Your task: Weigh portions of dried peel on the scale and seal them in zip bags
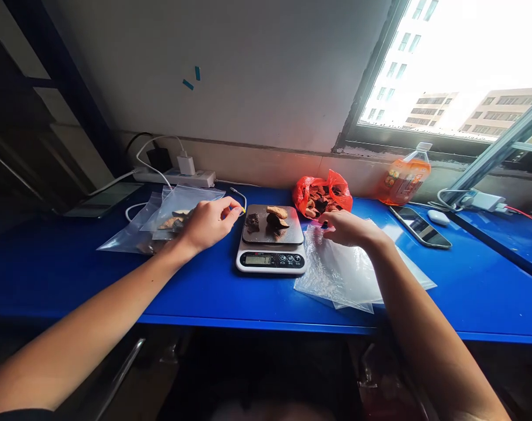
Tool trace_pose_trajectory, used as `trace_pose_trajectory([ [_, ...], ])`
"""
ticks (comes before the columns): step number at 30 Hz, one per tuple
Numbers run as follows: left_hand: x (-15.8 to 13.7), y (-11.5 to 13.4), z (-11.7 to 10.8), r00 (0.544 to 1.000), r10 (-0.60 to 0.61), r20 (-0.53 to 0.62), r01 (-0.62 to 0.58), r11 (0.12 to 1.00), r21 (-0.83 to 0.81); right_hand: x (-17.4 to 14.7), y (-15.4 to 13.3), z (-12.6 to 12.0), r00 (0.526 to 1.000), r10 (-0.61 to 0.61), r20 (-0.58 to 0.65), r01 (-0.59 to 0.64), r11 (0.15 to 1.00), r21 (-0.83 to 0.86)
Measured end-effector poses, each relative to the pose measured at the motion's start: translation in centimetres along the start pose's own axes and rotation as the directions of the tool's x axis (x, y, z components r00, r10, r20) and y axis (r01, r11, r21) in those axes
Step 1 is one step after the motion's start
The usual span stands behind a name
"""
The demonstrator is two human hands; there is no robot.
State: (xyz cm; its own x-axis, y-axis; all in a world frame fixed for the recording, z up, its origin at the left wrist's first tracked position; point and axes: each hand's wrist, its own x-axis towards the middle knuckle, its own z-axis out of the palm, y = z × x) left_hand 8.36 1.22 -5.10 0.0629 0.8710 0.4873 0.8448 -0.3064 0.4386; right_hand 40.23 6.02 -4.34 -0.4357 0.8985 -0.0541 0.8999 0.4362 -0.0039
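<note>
A white kitchen scale (271, 261) with a metal top carries a few dried brown pieces (277, 217), like slices of dried mushroom or root. My left hand (213, 222) hovers at the scale's left side, thumb and fingertips pinched together; anything between them is too small to make out. Over the clear plastic bags (336, 269) on the right, my right hand (351, 227) is bent with fingers curled, just in front of a red plastic bag (342, 202) full of similar dried pieces. What those fingers hold, if anything, is hidden.
Clear zip bags (134, 231) with dried pieces lie left, near a power strip (173, 176) and white cables. At the right are an orange drink bottle (404, 178), a phone (419, 227), an earphone case (438, 217) and a charger (485, 202). The blue table (195, 301) ends toward me.
</note>
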Motion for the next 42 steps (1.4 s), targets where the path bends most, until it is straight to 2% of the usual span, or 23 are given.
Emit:
trace_pose_trajectory([
  [5, -0.2, 0.1, 0.1, 1.0, 0.027, 0.002, -0.027, 1.0, -0.012, -0.3, -0.3, -0.2, 0.999, 0.031, -0.028, -0.034, 0.996, -0.079],
  [18, -0.1, 0.5, -0.6, 1.0, 0.029, -0.008, -0.029, 0.999, -0.014, 0.5, -1.0, 0.3, 0.996, 0.065, 0.055, -0.057, 0.988, -0.143],
  [26, -0.2, 0.6, -0.5, 0.972, 0.224, 0.076, -0.225, 0.974, 0.0, 0.6, -0.7, 0.6, 0.999, 0.033, 0.017, -0.031, 0.994, -0.106],
  [32, -0.2, 0.8, -0.5, 0.967, 0.242, 0.083, -0.243, 0.97, -0.008, 0.4, -0.5, 0.6, 1.0, 0.025, -0.005, -0.025, 0.997, -0.075],
  [37, -0.4, 0.9, -0.4, 0.939, 0.308, 0.149, -0.305, 0.951, -0.046, 0.5, -0.4, 0.7, 1.0, 0.017, 0.0, -0.017, 0.997, -0.076],
  [42, -0.5, 0.8, -0.1, 0.936, 0.31, 0.17, -0.304, 0.951, -0.06, 0.3, -0.4, 0.6, 1.0, 0.02, -0.003, -0.02, 0.998, -0.058],
])
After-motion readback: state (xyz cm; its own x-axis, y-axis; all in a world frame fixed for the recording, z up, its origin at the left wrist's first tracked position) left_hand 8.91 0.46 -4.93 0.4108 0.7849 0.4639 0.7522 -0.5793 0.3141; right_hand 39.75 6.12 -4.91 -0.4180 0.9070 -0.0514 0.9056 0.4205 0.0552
